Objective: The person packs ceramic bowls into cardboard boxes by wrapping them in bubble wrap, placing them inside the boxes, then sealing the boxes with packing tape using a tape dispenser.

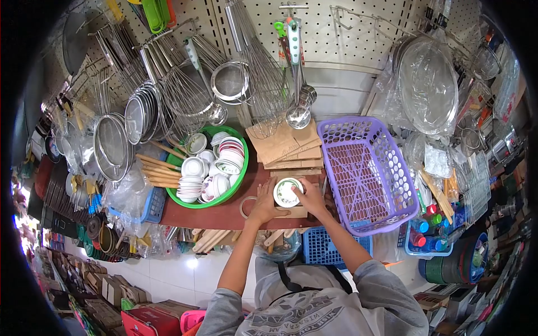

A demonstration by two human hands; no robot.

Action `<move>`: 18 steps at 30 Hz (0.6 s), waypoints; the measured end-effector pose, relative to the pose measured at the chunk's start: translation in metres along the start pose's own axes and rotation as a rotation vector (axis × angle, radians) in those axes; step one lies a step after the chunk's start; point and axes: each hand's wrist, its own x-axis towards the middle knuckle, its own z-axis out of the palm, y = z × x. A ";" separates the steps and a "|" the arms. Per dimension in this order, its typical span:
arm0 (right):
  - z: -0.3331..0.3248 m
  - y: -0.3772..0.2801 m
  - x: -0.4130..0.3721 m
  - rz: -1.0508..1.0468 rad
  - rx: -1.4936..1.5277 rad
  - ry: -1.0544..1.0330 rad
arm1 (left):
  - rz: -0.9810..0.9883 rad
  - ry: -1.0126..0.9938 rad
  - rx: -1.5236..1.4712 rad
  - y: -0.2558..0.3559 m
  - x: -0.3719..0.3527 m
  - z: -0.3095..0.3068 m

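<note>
A white bowl with a green leaf pattern (287, 193) sits over brown cardboard (293, 212) near the shelf's front edge. My right hand (310, 197) holds the bowl's right side, its thumb over the rim. On the other side my left hand (263, 205) is beside the bowl with its fingers spread; whether it touches the bowl is hard to tell. To the left, a green basin (238, 182) holds several stacks of small white bowls (193, 168). Behind my hands lie flat brown cardboard pieces (286, 143).
A purple basket (367, 227) stands on the right. Whisks (260, 78), strainers (230, 82) and ladles (298, 117) hang from the pegboard (330, 45). Wooden handles (212, 241) and a blue basket (319, 246) are below the reddish shelf (168, 215). A clear round ring (242, 208) lies left of my left hand.
</note>
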 end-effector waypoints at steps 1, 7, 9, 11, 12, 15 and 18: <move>0.005 0.009 0.002 -0.018 0.024 0.002 | 0.000 0.024 -0.074 0.002 -0.001 -0.002; 0.000 -0.004 0.004 0.085 -0.038 -0.085 | 0.067 0.104 -0.207 0.009 -0.007 -0.003; 0.002 -0.005 0.005 0.116 -0.086 -0.122 | 0.090 0.119 -0.168 0.008 -0.008 -0.001; 0.008 0.001 0.008 0.124 -0.117 -0.150 | 0.107 0.127 -0.111 0.007 -0.009 0.002; 0.010 0.001 0.007 0.125 -0.074 -0.141 | 0.108 0.142 -0.138 0.008 -0.010 0.001; 0.015 0.002 0.007 0.119 -0.032 -0.120 | 0.112 0.181 -0.190 0.010 -0.011 0.000; 0.016 -0.001 0.006 0.108 -0.129 -0.117 | 0.118 0.227 -0.171 0.009 -0.011 0.003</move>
